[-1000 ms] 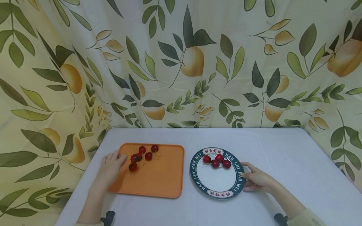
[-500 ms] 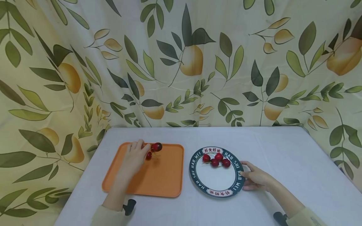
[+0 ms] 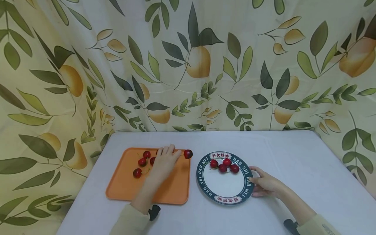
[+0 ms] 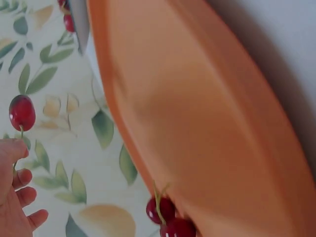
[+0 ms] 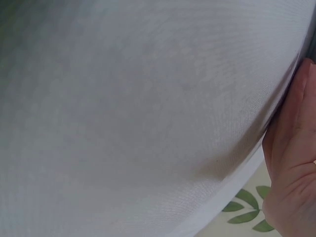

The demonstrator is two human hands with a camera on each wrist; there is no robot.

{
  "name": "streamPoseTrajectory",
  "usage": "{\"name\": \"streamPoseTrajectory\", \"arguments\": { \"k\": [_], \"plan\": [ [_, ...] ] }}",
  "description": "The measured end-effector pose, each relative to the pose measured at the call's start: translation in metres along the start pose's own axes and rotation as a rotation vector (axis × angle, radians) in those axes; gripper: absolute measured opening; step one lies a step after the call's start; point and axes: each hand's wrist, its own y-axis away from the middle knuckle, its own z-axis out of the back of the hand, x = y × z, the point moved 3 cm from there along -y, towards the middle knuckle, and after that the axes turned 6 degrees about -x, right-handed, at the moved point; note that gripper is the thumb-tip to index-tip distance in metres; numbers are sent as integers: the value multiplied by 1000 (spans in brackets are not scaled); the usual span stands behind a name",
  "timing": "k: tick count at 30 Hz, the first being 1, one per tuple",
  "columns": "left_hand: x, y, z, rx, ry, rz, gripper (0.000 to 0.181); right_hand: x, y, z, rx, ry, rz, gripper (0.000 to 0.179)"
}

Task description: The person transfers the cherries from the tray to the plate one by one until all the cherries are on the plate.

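Left hand (image 3: 164,163) pinching cherry (image 3: 188,154) by stem (image 4: 21,132) at tray's (image 3: 176,186) 2 o'clock corner; right hand (image 3: 266,185) gripping plate (image 3: 224,186) at 3 o'clock.
Narrow tray–plate gap; second cherry (image 3: 157,152) mostly behind left hand; fingers under plate hard to tell.

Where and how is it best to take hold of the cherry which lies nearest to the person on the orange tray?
Probably by its stem, pinched from above and from the right. The cherry lies apart from the others on the orange tray, and its thin stem appears to stick out to the right of the round fruit. The left hand holds another cherry by the stem.
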Motion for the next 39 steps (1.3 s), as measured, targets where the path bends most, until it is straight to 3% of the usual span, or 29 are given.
{"name": "streamPoseTrajectory", "arguments": {
  "k": [12,24,39],
  "plan": [
    [-35,-11,-20,114,-20,-47,29,-1,-1,0,-10,7,3,56],
    [-61,-17,-38,207,-83,-145,32,-3,-2,1,-3,0,6,57],
    [-72,-15,-51,294,-79,-179,35,-4,-4,0,-1,-14,-11,56]
  ]
}}
